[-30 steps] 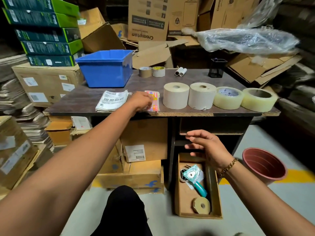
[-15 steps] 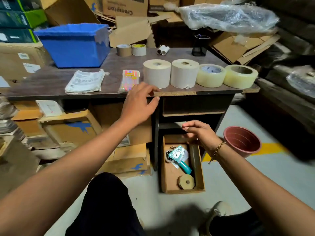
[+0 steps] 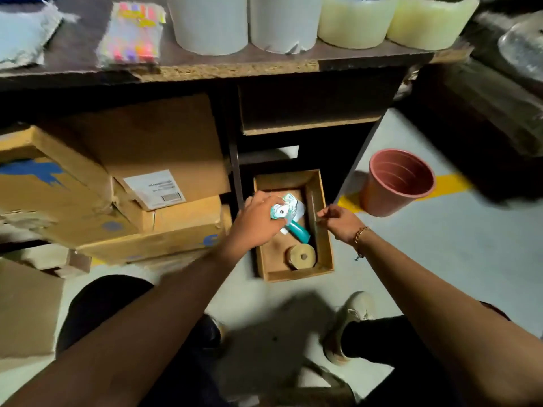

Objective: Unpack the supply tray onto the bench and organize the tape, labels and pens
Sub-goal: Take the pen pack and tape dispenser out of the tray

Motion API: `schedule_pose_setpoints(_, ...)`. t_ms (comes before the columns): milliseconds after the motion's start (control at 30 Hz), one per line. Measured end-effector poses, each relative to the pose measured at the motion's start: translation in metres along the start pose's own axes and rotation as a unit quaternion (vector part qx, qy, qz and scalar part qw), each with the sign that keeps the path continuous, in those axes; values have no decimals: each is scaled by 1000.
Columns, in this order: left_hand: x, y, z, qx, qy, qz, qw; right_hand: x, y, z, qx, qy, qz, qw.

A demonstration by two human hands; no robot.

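Note:
A cardboard supply tray [image 3: 326, 248] sits on the floor under the bench [image 3: 223, 70]. In it lie a teal tape dispenser [image 3: 293, 221] and a brown tape roll [image 3: 302, 256]. My left hand [image 3: 258, 223] reaches into the tray and its fingers close around the dispenser's head. My right hand [image 3: 338, 220] pinches the tray's right wall. On the bench edge above stand two white label rolls [image 3: 211, 24], two clear tape rolls [image 3: 352, 24], a pack of coloured pens [image 3: 132, 33] and a paper bundle [image 3: 20, 36].
A pink plastic pot [image 3: 396, 183] stands on the floor right of the tray. Stacked cardboard boxes [image 3: 141, 183] fill the space under the bench at left. My knees and one shoe [image 3: 349, 318] are near the bottom of the view.
My left hand left the bench edge and dropped into the tray onto the dispenser. My right hand moved down to the tray's right wall. The view tilted down and came closer.

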State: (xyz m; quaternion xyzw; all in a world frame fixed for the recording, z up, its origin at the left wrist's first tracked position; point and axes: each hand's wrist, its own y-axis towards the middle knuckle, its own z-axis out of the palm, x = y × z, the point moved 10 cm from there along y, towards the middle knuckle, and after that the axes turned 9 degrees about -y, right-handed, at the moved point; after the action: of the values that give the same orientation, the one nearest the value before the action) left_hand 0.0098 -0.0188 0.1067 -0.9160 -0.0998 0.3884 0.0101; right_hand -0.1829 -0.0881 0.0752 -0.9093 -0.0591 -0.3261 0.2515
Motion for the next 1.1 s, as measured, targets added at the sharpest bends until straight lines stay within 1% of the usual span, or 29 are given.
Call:
schedule_pose_setpoints(100,53,5,60,61,0,-108,992,-46,24,28,22,-56,46,997)
schedule_pose_setpoints(200,107,1,114,95,-17,-210,973,-94,39,52,25,-83,98,991)
schedule_pose_setpoints(267,136,-3,147,115,-38,-258,958,-123,46,69,35,-97,131,986)
schedule_pose_setpoints(333,155,-7,173,137,-41,-288,947,-145,53,89,66,-116,136,982)
schedule_pose_setpoints(433,174,-12,198,154,-25,-307,939,-166,63,119,123,-110,134,977)
schedule_pose_setpoints(500,181,-14,206,149,-25,-317,936,-176,67,130,138,-98,148,974)
schedule_pose_setpoints(633,192,-21,220,161,-45,-328,930,-186,71,137,125,-73,157,977)
schedule_pose_setpoints(700,193,-22,221,153,-61,-321,933,-188,75,137,123,-56,149,980)
schedule_pose_setpoints(767,192,-21,219,140,-73,-308,938,-184,76,135,118,-45,130,983)
schedule_pose_setpoints(933,184,-6,195,100,-50,-293,950,-164,85,114,83,-19,79,993)
schedule_pose_setpoints(1000,180,4,187,96,-54,-286,952,-154,93,102,73,-19,56,996)
schedule_pose_setpoints(1100,176,14,179,99,-63,-269,956,-143,105,98,94,-33,35,994)
